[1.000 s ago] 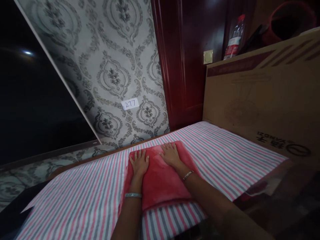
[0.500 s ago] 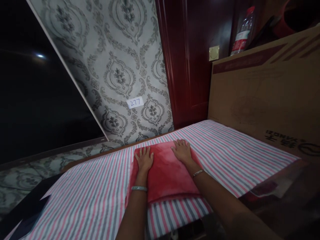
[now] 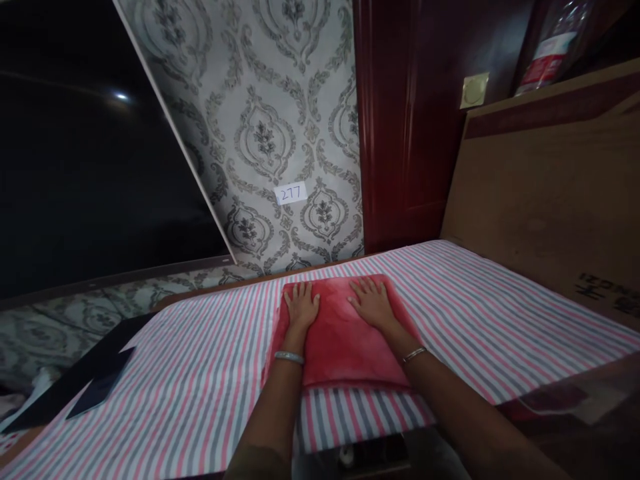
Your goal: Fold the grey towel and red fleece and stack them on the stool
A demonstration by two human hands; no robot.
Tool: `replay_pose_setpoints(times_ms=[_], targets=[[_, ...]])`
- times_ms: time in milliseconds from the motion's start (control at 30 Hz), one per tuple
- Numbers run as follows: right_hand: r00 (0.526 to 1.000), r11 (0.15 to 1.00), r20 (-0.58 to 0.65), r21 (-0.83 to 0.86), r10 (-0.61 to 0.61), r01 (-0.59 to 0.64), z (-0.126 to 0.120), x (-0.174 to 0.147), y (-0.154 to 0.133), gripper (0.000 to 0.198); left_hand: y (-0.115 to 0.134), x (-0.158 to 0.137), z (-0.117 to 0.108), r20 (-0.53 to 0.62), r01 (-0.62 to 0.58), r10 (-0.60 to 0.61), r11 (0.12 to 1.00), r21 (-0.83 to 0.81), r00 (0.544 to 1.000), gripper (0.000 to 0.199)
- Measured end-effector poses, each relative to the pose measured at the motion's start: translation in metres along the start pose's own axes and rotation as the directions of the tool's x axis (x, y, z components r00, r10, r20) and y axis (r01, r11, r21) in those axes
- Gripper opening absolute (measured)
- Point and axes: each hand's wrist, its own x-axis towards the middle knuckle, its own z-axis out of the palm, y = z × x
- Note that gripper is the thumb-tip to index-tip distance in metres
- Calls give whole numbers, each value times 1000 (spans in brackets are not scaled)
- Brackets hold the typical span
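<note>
A folded red and pink cloth (image 3: 340,340) lies flat on a striped tablecloth (image 3: 210,360) in front of me. My left hand (image 3: 302,307) rests palm down on its far left part, fingers spread. On the far right part of the same cloth lies my right hand (image 3: 371,303), also flat with the fingers apart. Neither hand grips anything. A bracelet (image 3: 289,357) circles my left wrist, and a thin metal bangle (image 3: 415,355) circles the right one. My forearms cover parts of the cloth's side edges.
A dark flat phone-like object (image 3: 100,388) lies at the tablecloth's left. A large dark screen (image 3: 100,147) stands behind on the left. To the right is a big cardboard box (image 3: 540,187), with a plastic bottle (image 3: 547,60) near its top edge. A paper marked 277 (image 3: 291,193) is on the wall.
The camera view has turned a little to the left, so the scene sits further right. Both hands stay flat on the red cloth, with little visible shift against it.
</note>
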Motion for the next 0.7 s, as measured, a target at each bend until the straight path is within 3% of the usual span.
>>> replay_pose_setpoints(times_ms=[133, 267, 367, 433, 533, 700], targets=[[1000, 1000, 10, 5, 14, -14, 10, -3, 3, 57, 18, -1, -12, 18, 24, -24, 1000, -7, 1000, 57], [1000, 1000, -25, 9, 1, -1, 9, -4, 4, 56, 59, 4, -18, 10, -153, 155, 983, -103, 988, 62], [1000, 1000, -10, 12, 13, -13, 7, -5, 4, 54, 77, 11, -7, 109, -197, 214, 970, -142, 971, 64], [1000, 1000, -3, 5, 19, -19, 7, -6, 4, 53, 76, 13, 4, 148, -168, 184, 979, -113, 972, 63], [1000, 1000, -10, -5, 9, -9, 8, -6, 4, 54, 64, 14, 17, 115, -156, 162, 986, -62, 980, 62], [1000, 1000, -19, 16, 3, -3, 7, -7, 4, 54, 32, 15, 13, 134, -148, 144, 989, 25, 980, 65]])
